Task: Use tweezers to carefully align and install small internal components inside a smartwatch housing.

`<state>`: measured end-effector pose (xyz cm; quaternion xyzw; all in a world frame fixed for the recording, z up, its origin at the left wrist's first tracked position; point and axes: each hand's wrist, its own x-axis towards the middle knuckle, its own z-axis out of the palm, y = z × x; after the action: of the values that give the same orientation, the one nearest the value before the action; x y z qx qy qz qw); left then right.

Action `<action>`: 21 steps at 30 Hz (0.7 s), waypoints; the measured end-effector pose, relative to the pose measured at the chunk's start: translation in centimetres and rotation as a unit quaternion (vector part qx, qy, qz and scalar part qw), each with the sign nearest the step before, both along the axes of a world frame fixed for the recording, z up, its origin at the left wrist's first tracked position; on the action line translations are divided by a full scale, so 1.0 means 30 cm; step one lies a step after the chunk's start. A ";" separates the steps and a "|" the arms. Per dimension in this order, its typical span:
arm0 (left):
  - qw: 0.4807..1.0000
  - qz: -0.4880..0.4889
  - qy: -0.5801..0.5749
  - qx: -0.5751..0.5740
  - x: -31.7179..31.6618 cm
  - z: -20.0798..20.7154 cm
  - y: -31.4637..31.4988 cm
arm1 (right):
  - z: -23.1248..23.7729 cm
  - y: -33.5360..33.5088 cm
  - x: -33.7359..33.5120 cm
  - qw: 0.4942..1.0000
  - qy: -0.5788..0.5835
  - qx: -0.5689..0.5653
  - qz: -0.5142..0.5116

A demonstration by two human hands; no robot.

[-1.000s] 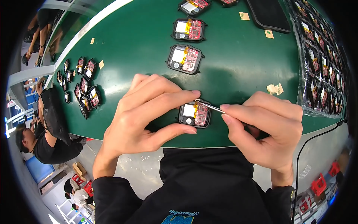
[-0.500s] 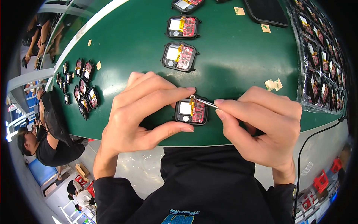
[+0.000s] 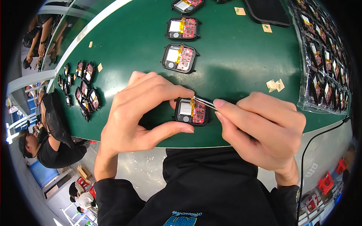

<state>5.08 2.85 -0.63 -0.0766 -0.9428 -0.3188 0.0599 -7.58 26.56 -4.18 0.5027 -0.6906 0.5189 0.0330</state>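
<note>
One co-worker in black (image 3: 62,152) sits at the far left, well to the left of the open case (image 3: 191,112), our marker for everything on this green table (image 3: 226,56). Next up, a loose cluster of similar cases (image 3: 93,98), also well left of the open case, a tan square (image 3: 100,67) just beside it. Now the left hand (image 3: 139,113), immediately left of the open case and closed on it: index fingertip at its upper edge, thumb at its lower edge. Above the open case runs a column of matching cases (image 3: 179,58), red boards and white blocks facing up, the top one cut off by the view. And here's the centre of it all: the open case lies flat near the table's front edge, between both hands. Thin metal tweezers (image 3: 204,102) come in from its right, tips at its upper edge; whether the tips pinch anything is too small to tell. The right hand (image 3: 264,126), right of the open case, has them firmly between thumb and index finger. Up and to the right of the case, a dark slab (image 3: 266,12); nearer, two tan stickers (image 3: 279,85). Far right of it, a clear plastic tray (image 3: 320,110) packed with more cases.
</note>
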 end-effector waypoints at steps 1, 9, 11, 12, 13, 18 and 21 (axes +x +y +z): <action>1.000 -0.008 0.000 0.003 -0.002 -0.004 -0.007 | -0.003 0.000 0.000 1.000 -0.014 -0.003 0.004; 0.998 -0.053 -0.025 0.037 -0.013 -0.005 -0.050 | 0.036 0.014 -0.013 0.993 -0.095 0.062 0.020; 0.997 -0.059 -0.027 0.035 -0.015 -0.005 -0.050 | 0.039 0.016 -0.015 0.992 -0.101 0.066 0.023; 0.997 -0.062 -0.025 0.035 -0.015 -0.006 -0.050 | 0.039 0.016 -0.015 0.992 -0.103 0.067 0.024; 0.997 -0.065 -0.023 0.035 -0.015 -0.007 -0.050 | 0.039 0.017 -0.016 0.992 -0.104 0.068 0.026; 0.997 -0.070 -0.028 0.023 -0.017 -0.001 -0.050 | 0.038 0.016 -0.017 0.991 -0.112 0.069 0.029; 0.997 -0.068 -0.033 0.030 -0.021 -0.001 -0.045 | 0.044 0.016 -0.017 0.990 -0.116 0.076 0.029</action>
<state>4.45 1.48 -0.65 -0.1283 -0.9269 -0.3527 0.0096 -8.08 27.05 -2.86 0.4604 -0.7121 0.5204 -0.1008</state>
